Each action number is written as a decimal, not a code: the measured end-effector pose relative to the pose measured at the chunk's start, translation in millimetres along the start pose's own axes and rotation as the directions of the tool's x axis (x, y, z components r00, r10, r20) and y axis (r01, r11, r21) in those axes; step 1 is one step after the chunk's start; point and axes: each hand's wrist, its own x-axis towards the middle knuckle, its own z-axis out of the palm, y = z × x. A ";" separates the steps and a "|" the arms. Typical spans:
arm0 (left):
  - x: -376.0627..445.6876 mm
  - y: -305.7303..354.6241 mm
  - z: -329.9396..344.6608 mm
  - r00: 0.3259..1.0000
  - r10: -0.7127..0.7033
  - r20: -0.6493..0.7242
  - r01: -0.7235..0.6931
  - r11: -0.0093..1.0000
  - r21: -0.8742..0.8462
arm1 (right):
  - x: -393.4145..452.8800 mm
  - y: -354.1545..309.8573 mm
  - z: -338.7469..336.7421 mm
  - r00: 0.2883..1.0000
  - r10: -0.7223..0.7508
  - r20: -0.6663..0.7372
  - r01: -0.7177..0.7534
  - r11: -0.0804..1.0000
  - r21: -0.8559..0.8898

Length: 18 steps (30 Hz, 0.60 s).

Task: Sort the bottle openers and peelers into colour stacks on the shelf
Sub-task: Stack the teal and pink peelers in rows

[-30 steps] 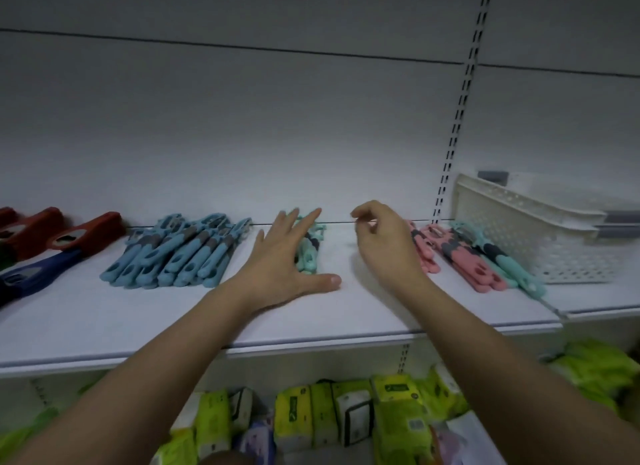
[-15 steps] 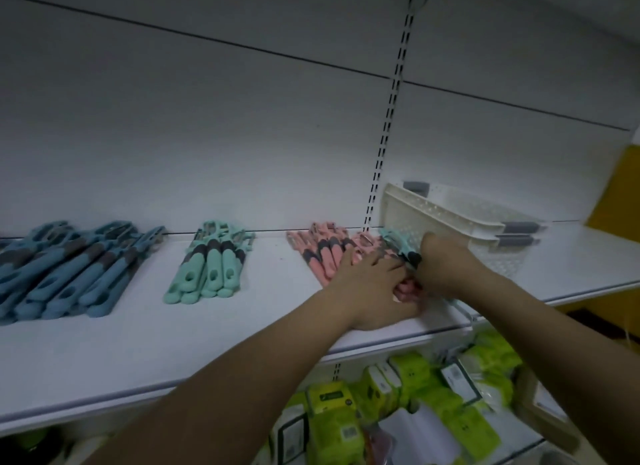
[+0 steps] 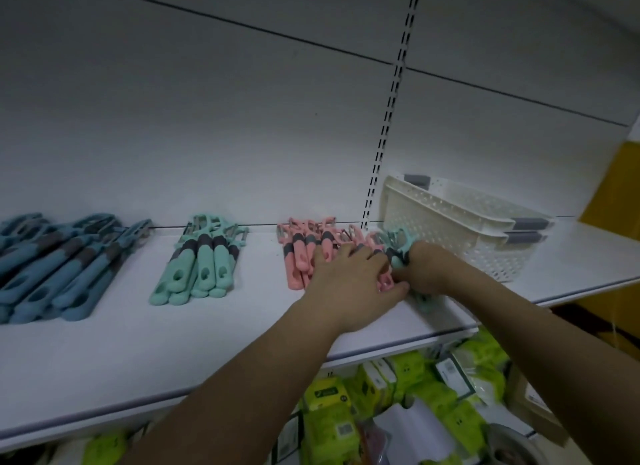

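Observation:
On the white shelf [image 3: 145,353] lie three colour groups of peelers: blue peelers [image 3: 59,274] at the left, mint-green peelers [image 3: 201,267] in the middle, pink peelers [image 3: 304,253] to their right. My left hand [image 3: 349,284] lies flat, fingers spread, over the right part of the pink pile. My right hand [image 3: 424,270] is closed around a few mint-green peelers [image 3: 398,246] at the pink pile's right edge, their heads sticking up past my knuckles. The handle ends under both hands are hidden.
A white perforated basket [image 3: 460,229] with grey handles stands on the shelf just right of my right hand. A slotted upright [image 3: 388,128] runs up the back wall. Below the shelf sit green-yellow packets [image 3: 408,388].
The view has swung right. Both hands left the mint-green stack and moved to the pink pile; my right hand closed on the mint-green peelers lying beside it.

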 end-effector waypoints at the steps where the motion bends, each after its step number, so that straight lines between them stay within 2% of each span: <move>1: 1.0 -0.9 -1.4 1.000 -0.014 -0.004 0.013 1.000 -0.013 | 0.4 -0.6 -1.5 1.000 0.005 0.018 -0.006 1.000 0.009; 7: 2.2 -1.4 -12.0 0.988 -0.102 -0.119 0.100 0.995 -0.018 | 1.1 -4.3 -6.9 0.996 0.050 0.067 -0.052 0.998 0.035; 9: 3.0 -3.8 -20.1 0.958 -0.193 -0.214 0.189 0.981 -0.038 | -1.4 -9.5 -4.0 0.998 0.065 0.000 -0.065 0.998 0.024; 11: 4.1 -8.4 -27.6 0.895 -0.332 -0.299 0.320 0.943 -0.088 | -2.3 -12.9 -0.6 0.992 0.114 -0.046 -0.111 0.992 0.065; 13: 4.9 -14.5 -30.8 0.843 -0.468 -0.264 0.445 0.884 -0.146 | -1.2 -11.8 -2.1 0.987 0.147 -0.066 -0.140 0.984 0.110; 15: 5.4 -18.3 -27.4 0.824 -0.551 -0.128 0.534 0.833 -0.147 | -0.8 -8.5 -9.9 0.981 0.147 -0.127 -0.131 0.984 0.124; 16: 5.7 -19.3 -24.3 0.823 -0.563 -0.077 0.548 0.822 -0.154 | -1.7 -7.5 -14.8 0.975 0.140 -0.170 -0.122 0.986 0.117; 18: 6.3 -19.7 -20.9 0.837 -0.545 -0.060 0.520 0.824 -0.228 | -3.4 -8.2 -23.7 0.967 0.113 -0.230 -0.086 0.988 0.125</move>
